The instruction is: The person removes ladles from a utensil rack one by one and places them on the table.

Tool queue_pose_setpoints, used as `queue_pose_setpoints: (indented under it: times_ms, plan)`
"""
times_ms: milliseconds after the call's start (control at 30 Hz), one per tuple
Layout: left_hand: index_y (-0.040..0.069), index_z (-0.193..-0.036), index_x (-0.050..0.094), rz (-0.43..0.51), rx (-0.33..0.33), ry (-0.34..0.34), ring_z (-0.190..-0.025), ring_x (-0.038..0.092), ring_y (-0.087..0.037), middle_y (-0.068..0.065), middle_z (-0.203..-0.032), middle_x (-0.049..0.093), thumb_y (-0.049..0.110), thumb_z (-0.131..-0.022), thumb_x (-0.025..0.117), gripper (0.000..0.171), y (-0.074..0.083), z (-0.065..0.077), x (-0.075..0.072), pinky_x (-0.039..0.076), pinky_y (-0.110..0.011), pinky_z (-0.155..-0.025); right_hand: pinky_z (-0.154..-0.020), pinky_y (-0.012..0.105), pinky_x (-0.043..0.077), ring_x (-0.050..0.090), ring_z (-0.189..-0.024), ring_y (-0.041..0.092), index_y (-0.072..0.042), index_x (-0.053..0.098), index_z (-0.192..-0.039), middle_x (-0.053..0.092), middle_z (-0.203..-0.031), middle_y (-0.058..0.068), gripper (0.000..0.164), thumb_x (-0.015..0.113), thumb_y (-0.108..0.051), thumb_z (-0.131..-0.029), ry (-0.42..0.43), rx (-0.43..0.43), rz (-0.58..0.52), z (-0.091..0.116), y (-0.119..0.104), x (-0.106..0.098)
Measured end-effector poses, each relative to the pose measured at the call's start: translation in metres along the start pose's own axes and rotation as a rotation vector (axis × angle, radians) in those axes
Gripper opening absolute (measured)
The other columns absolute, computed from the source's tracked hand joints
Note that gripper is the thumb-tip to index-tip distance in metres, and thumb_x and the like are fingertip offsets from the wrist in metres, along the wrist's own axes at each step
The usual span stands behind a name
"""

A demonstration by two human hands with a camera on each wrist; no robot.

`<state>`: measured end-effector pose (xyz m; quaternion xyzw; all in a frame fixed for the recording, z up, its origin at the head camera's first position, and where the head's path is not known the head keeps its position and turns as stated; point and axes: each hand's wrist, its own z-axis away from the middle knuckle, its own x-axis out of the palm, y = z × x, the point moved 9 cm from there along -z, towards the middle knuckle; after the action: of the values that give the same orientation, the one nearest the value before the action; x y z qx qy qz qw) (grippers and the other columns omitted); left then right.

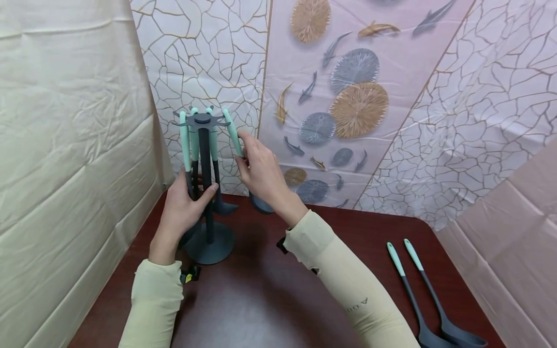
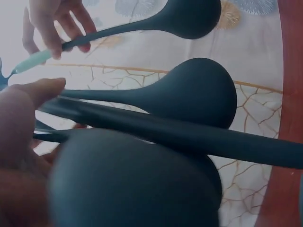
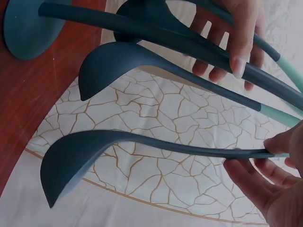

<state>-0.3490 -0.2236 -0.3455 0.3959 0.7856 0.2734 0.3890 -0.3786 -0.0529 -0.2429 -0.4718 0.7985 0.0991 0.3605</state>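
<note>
A dark grey utensil stand [image 1: 211, 249] with a round base and a hooked top stands at the back left. My left hand [image 1: 182, 205] grips its pole, thumb across the front and fingers behind, among hanging utensils. Several mint-handled utensils [image 1: 184, 145] hang from the hooks. To the right of the stand, my right hand [image 1: 263, 169] pinches a dark ladle [image 3: 75, 158] where its shaft meets the mint handle. The handle's top tilts toward the stand, close by a right-side hook. In the right wrist view, a hanging ladle [image 3: 111, 64] is between the held one and the pole.
Two more mint-handled utensils [image 1: 413, 295] lie side by side at the right of the dark red table [image 1: 256, 299]. Patterned cloth [image 1: 322, 96] hangs behind the table, with a pale cloth wall [image 1: 78, 145] close on the left.
</note>
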Motion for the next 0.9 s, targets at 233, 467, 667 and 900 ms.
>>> queue_pose_setpoints:
  times_ms: [233,467,667,900]
  plan:
    - [0.001,-0.158,0.037,-0.076,-0.039,0.096,-0.12,0.061,-0.044,-0.027,-0.134,0.056,0.028,-0.101,0.073,0.072,0.012,0.005,-0.006,0.057,-0.062,-0.09,-0.074,0.03,0.06,0.074,-0.084,0.02,-0.002,0.051,-0.145,0.073,-0.094,0.009,0.045,0.067,-0.005,-0.103,-0.032,0.016,-0.085,-0.001,0.002,0.0]
    - [0.005,-0.166,0.025,-0.037,-0.132,0.121,-0.13,0.055,-0.045,-0.027,-0.147,0.049,0.03,-0.102,0.07,0.082,0.012,0.011,0.001,0.049,-0.065,-0.102,-0.073,0.032,0.06,0.073,-0.083,0.019,-0.003,0.052,-0.145,0.074,-0.093,0.007,0.046,0.07,-0.006,-0.103,-0.021,0.024,-0.113,0.0,0.005,-0.002]
    - [0.004,-0.168,0.017,-0.005,-0.172,0.125,-0.136,0.053,-0.047,-0.029,-0.153,0.047,0.028,-0.1,0.074,0.092,0.003,0.01,0.011,0.046,-0.067,-0.107,-0.074,0.03,0.059,0.072,-0.083,0.019,-0.003,0.052,-0.147,0.073,-0.095,0.008,0.049,0.07,-0.007,-0.102,-0.017,0.039,-0.107,-0.001,0.007,-0.005]
    - [0.009,-0.167,0.023,0.024,-0.141,0.176,-0.128,0.061,-0.048,-0.026,-0.15,0.052,0.02,-0.098,0.077,0.088,0.002,0.009,0.014,0.052,-0.066,-0.101,-0.074,0.031,0.059,0.072,-0.081,0.02,-0.005,0.052,-0.147,0.073,-0.095,0.008,0.05,0.072,-0.007,-0.102,-0.001,0.06,-0.095,0.001,0.013,-0.011]
